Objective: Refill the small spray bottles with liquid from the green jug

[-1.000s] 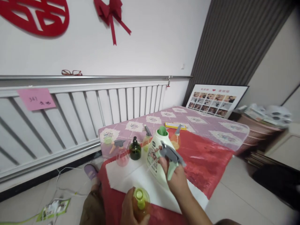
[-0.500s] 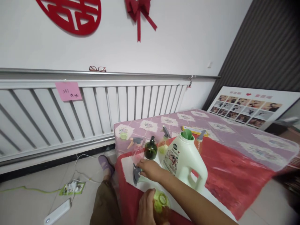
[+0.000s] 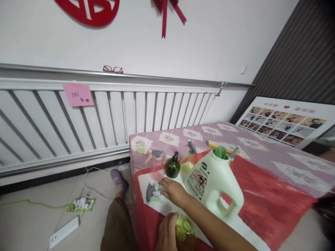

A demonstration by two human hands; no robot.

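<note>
My left hand [image 3: 168, 230] is wrapped round a yellow-green see-through bottle [image 3: 185, 232] with an uncapped top, at the bottom of the view. My right hand [image 3: 173, 191] reaches across from the right, fingers apart, just beside a grey spray head [image 3: 151, 192]. That spray head lies on its side on a white sheet [image 3: 143, 181]. Behind my right hand stand a clear pink spray bottle [image 3: 157, 169], a dark green pump bottle [image 3: 172, 166] and a yellowish spray bottle [image 3: 187, 164]. A large pale green jug [image 3: 220, 181] with a green funnel-like piece [image 3: 220, 152] in its mouth stands right of them.
Behind the jug are another spray bottle's grey trigger [image 3: 233, 152] and a yellow-edged package [image 3: 222, 146]. A small green lid [image 3: 140, 149] sits at the back left of the patterned cover [image 3: 193, 134]. Red cloth [image 3: 261, 188] spreads right. A radiator [image 3: 104, 118] lines the wall; cables and a power strip [image 3: 81, 204] lie on the floor.
My right hand has let go of the grey spray head, which now rests on the white sheet. The left hand keeps its hold on the bottle. The whole view has shifted slightly.
</note>
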